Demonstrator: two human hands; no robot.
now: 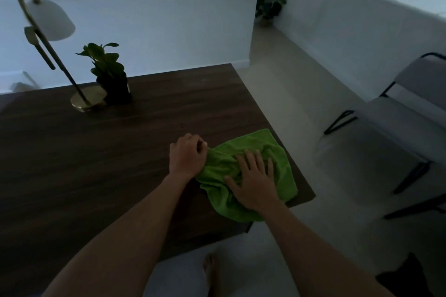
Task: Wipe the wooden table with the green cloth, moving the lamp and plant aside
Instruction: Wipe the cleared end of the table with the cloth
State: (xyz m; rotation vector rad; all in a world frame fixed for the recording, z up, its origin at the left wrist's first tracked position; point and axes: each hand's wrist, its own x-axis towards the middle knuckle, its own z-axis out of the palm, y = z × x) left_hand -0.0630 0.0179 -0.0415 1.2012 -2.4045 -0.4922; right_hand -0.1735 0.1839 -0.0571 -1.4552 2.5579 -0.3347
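A green cloth (pixel 272 152) lies crumpled near the right front corner of the dark wooden table (pixel 120 152). My left hand (pixel 187 155) grips the cloth's left edge with curled fingers. My right hand (pixel 253 179) rests flat on the cloth, fingers spread. A brass lamp (pixel 88 101) with a curved arm and a white shade stands at the back left of the table. Right beside its base is a small plant (pixel 108 67) in a dark pot.
A grey chair (pixel 395 132) with black metal legs stands on the floor to the right of the table. Another potted plant (pixel 269 5) sits in the far corner by the white wall. My bare foot (pixel 212 272) shows below the table's front edge.
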